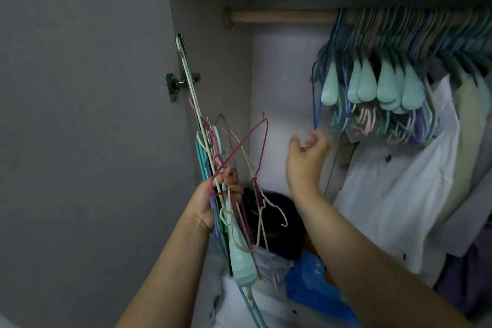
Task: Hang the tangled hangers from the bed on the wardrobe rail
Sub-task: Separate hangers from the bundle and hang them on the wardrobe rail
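Your left hand [218,194] is clenched round the tangled hangers [229,168], held up by the wardrobe's left wall, below the wooden rail [282,17]. Your right hand [306,157] hangs loose, holding nothing. Bundle looks light, springy, snag-prone; pick one by its hook.

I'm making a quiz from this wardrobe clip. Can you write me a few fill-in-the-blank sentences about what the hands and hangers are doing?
1. The bundle of tangled hangers is gripped in the ____ hand.
2. The right hand is open and holds ____.
3. The wooden rail is bare at its ____ end.
4. The hangers already on the rail crowd its ____ side.

Missing words: left; nothing; left; right
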### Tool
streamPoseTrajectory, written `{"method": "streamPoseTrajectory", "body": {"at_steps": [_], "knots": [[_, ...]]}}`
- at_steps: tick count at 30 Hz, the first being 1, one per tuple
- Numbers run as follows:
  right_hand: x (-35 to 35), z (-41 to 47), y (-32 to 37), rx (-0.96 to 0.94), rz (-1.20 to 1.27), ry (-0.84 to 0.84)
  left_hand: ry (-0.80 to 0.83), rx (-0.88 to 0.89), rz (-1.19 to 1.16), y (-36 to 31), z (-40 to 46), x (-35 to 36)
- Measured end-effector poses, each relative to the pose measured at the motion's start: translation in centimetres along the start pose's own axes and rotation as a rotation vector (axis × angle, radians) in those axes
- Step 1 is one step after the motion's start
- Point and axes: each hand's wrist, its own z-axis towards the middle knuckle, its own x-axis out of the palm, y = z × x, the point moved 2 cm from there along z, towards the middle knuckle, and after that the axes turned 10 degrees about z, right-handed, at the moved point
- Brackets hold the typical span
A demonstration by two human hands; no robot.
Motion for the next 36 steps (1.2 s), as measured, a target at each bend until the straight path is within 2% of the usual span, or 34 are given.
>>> {"method": "streamPoseTrajectory", "body": {"at_steps": [4,5,6,11,14,18,22,26,31,34,36], "knots": [[2.0,-3.9,-0.1,0.254,-0.172,0.876,-0.052,-0.027,0.014,3.0,-1.0,0.1],[2.1,-4.5,0.1,0.248,-0.240,0.989,-0.070,-0.035,0.016,3.9,-1.2,0.2],[2.0,-4.8,0.2,0.233,-0.287,1.013,-0.082,-0.038,0.019,4.7,-1.5,0.5],[-1.0,-5.7,-0.5,0.483,-0.042,0.737,-0.208,-0.022,0.021,7.0,-3.1,1.5],[-3.2,-5.0,-1.0,0.518,0.067,0.624,-0.303,-0.015,-0.057,7.9,-4.1,1.5],[-5.6,-4.4,-1.9,0.496,-0.018,0.642,-0.456,0.018,-0.102,9.9,-4.4,1.1],[-8.4,-4.1,-2.1,0.475,-0.102,0.629,-0.488,0.061,-0.050,11.7,-4.6,1.6],[-11.0,-4.0,-1.9,0.458,-0.087,0.635,-0.606,0.137,-0.038,13.3,-4.5,2.7],[-13.6,-4.3,-2.4,0.456,-0.036,0.645,-0.603,0.175,0.100,14.8,-4.1,4.2],[-14.8,-4.8,-2.2,0.486,-0.029,0.709,-0.674,0.228,0.169,15.7,-3.6,4.9],[-15.4,-5.6,-1.8,0.474,-0.041,0.818,-0.716,0.241,0.189,16.2,-3.5,5.4]]}}
